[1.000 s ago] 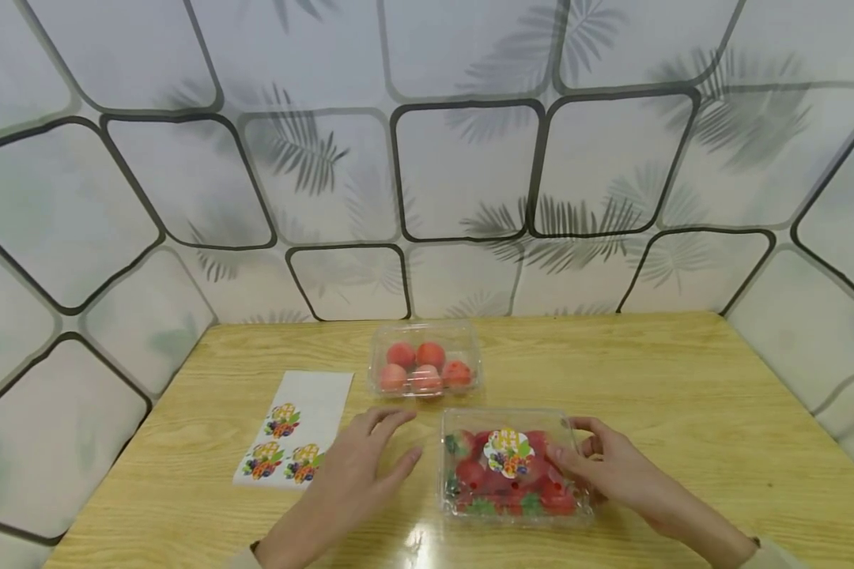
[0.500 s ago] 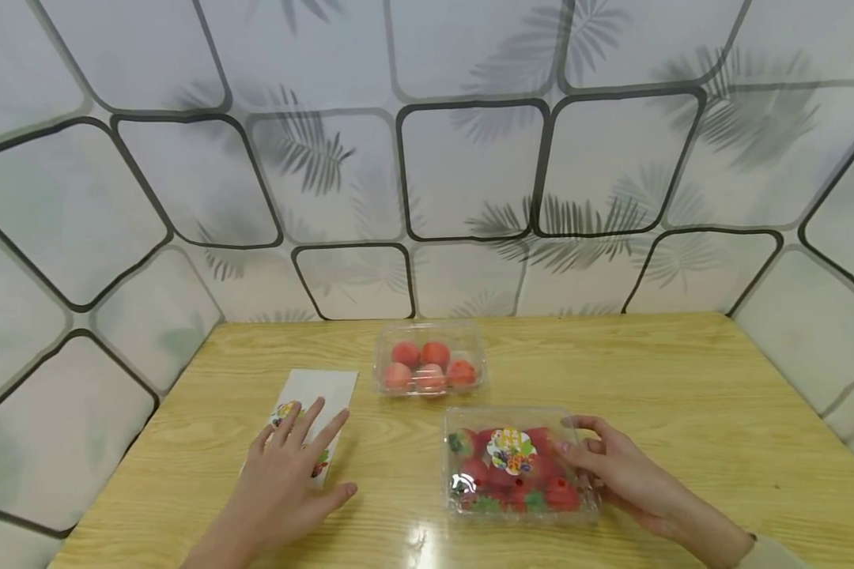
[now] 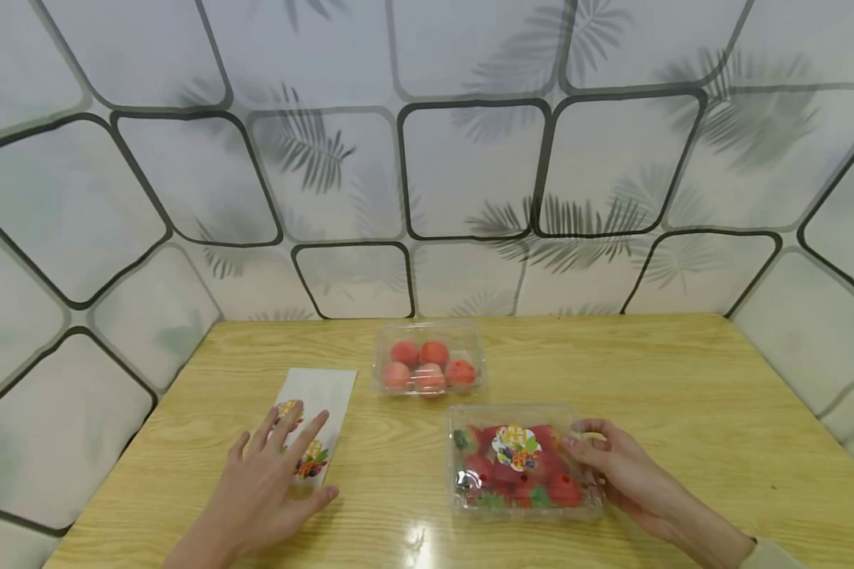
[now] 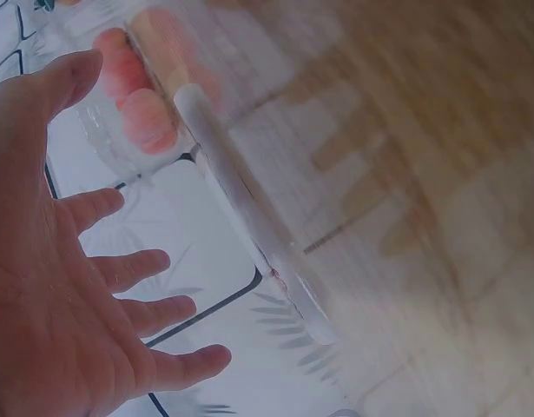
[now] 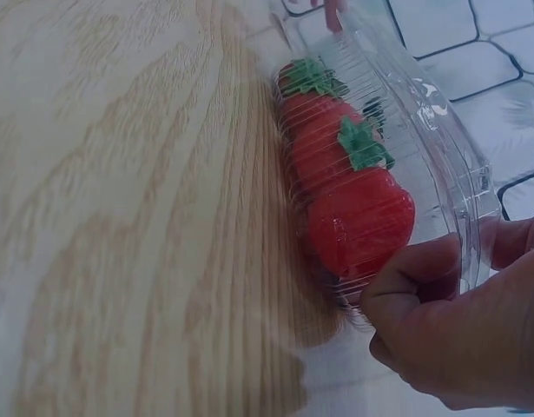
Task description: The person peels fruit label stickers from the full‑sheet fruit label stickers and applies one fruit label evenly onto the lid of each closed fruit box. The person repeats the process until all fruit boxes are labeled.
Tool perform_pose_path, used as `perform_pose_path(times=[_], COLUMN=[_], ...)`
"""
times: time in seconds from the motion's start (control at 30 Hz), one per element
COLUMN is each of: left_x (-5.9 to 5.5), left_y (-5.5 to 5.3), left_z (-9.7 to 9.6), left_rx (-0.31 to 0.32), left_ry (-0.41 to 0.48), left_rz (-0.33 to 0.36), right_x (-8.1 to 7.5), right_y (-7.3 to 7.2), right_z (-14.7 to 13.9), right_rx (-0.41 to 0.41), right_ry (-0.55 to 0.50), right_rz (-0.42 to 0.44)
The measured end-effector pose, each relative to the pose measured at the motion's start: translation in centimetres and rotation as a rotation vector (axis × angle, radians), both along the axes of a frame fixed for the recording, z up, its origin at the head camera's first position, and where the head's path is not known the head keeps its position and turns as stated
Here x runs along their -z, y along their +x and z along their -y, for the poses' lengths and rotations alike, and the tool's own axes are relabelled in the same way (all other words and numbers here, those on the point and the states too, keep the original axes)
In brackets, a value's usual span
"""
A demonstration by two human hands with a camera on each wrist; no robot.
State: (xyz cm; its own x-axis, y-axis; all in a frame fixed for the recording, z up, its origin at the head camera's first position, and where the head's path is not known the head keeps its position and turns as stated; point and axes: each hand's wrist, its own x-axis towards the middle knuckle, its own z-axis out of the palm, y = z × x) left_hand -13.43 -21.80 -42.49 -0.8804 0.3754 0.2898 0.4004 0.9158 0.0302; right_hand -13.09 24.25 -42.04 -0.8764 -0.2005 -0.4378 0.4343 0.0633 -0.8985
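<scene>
1. Right hand (image 3: 622, 468), thumb and fingers curled on the right edge of the strawberry box (image 3: 494, 413), presumably steadying it.
2. Strawberry box on the table (image 3: 626, 371), round sticker (image 3: 516, 448) facing up.
3. Left hand (image 3: 265, 484), fingers spread wide, holding nothing, over the sticker sheet (image 3: 329, 389); contact cannot be told.
4. Fruit box (image 3: 462, 335), near the rear edge.
5. Open wood between sticker sheet and strawberry box; patterned backdrop (image 3: 473, 174) bounds the rear.

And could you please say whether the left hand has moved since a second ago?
Yes, leftward: in the head view, the left hand went from the right edge of the sticker sheet to covering much of its lower part.
</scene>
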Motion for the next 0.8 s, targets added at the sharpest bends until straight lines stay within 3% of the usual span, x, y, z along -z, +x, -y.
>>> perform_pose_path(times=[0.33,0.8], left_x=[0.1,-0.4], left_y=[-0.2,-1.1], left_z=[0.1,-0.1], left_rx=[-0.005,0.0], left_ry=[0.014,0.024], left_rz=[-0.02,0.021], right_x=[-0.3,-0.6], right_y=[-0.2,-0.8], right_z=[-0.6,-2.1], right_rx=[0.001,0.049], right_ry=[-0.034,-0.016], right_rz=[-0.012,-0.026])
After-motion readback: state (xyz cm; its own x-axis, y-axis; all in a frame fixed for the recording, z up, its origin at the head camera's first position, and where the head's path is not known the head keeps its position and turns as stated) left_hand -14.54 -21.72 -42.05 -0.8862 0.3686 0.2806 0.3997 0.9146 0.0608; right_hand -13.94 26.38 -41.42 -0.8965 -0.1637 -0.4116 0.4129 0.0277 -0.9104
